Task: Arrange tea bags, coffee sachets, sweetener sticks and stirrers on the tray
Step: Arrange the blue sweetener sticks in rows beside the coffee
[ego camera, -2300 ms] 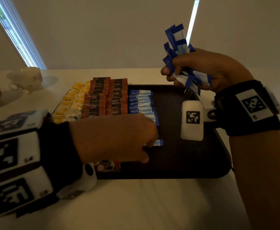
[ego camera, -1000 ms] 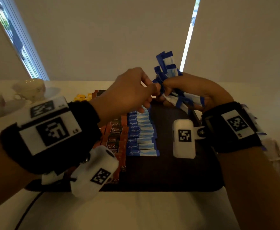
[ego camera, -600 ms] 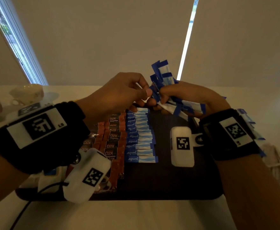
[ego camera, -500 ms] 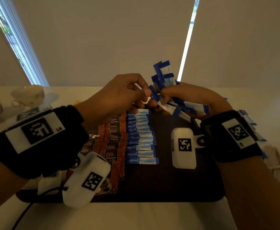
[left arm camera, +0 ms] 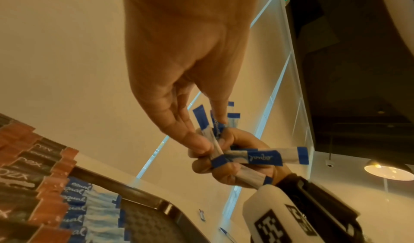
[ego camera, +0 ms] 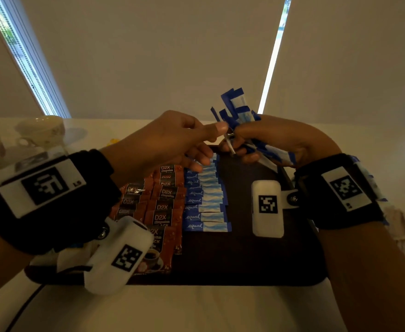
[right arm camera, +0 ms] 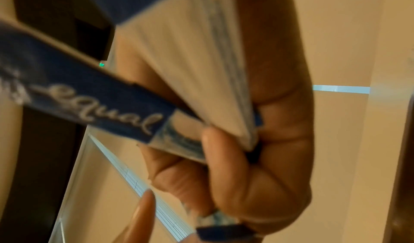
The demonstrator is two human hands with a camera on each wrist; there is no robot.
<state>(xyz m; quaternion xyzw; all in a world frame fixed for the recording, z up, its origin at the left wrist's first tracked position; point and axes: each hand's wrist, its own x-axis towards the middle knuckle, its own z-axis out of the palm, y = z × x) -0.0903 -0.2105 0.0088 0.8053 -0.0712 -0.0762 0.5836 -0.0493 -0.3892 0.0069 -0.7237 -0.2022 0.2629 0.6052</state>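
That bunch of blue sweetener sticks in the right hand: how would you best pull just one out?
Pinch one blue end fanning out above the right hand, coming from the left as the left hand does. The sweetener sticks splay apart there, so probably one end can be pinched alone.

We hold both hands up in front of us, close together, with the forearms coming in from the two lower corners of the head view. Each wrist carries a black band. Our right hand (ego camera: 278,137) is closed into a fist, the back of the hand is turned up, and the fingers (right arm camera: 226,158) are curled tightly toward the palm. Our left hand (ego camera: 170,140) reaches toward the right one from the left side. Its thumb (ego camera: 217,128) is stretched forward and its fingertips (left arm camera: 197,142) come together in a pinch, just at the knuckles of the right fist. The two hands touch there.
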